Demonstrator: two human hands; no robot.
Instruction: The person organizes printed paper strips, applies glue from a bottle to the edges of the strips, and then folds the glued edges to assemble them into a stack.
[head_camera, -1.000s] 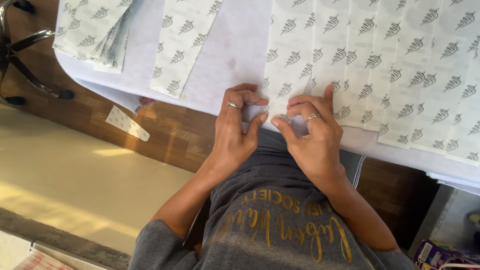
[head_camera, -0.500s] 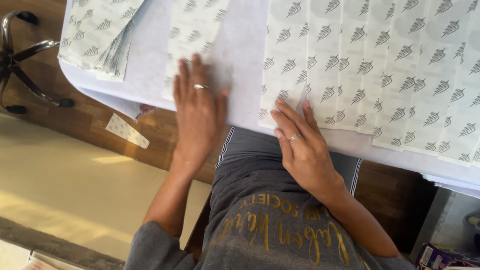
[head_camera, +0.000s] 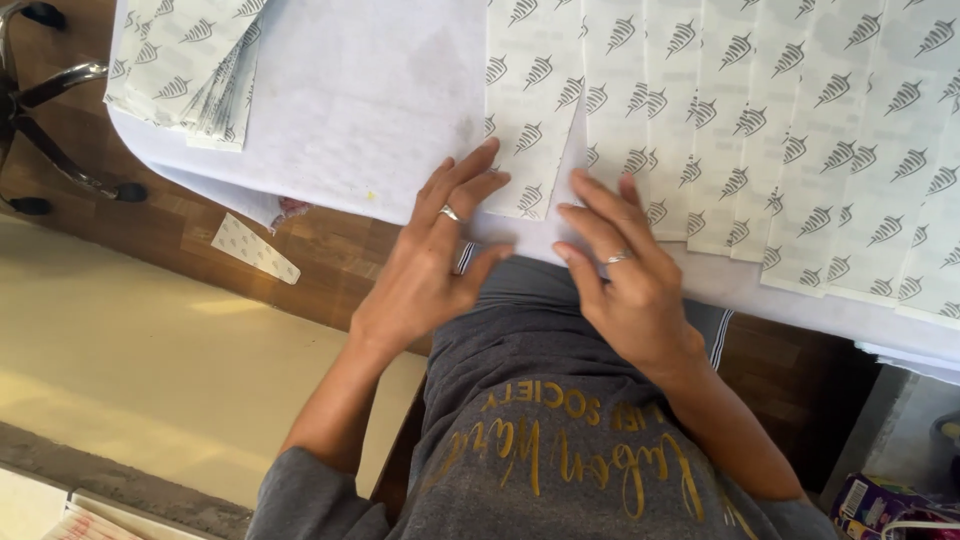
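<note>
Nearest us, our left hand (head_camera: 430, 265) and right hand (head_camera: 625, 265) lie flat and open, grasping nothing, fingers pressing a thin white leaf-printed paper strip (head_camera: 530, 110) at the white table's (head_camera: 350, 120) near edge. We judge it light, floppy, easily creased; best pinched at its near end.

On the white table sheet (head_camera: 360, 130), two hands show: the left hand (head_camera: 435, 255) and the right hand (head_camera: 625, 275), one ring each. Right of them lie about nine overlapping printed strips (head_camera: 760, 130). One stack of strips (head_camera: 190, 65) sits at its left corner, one loose strip (head_camera: 255, 248) on the floor below.
</note>
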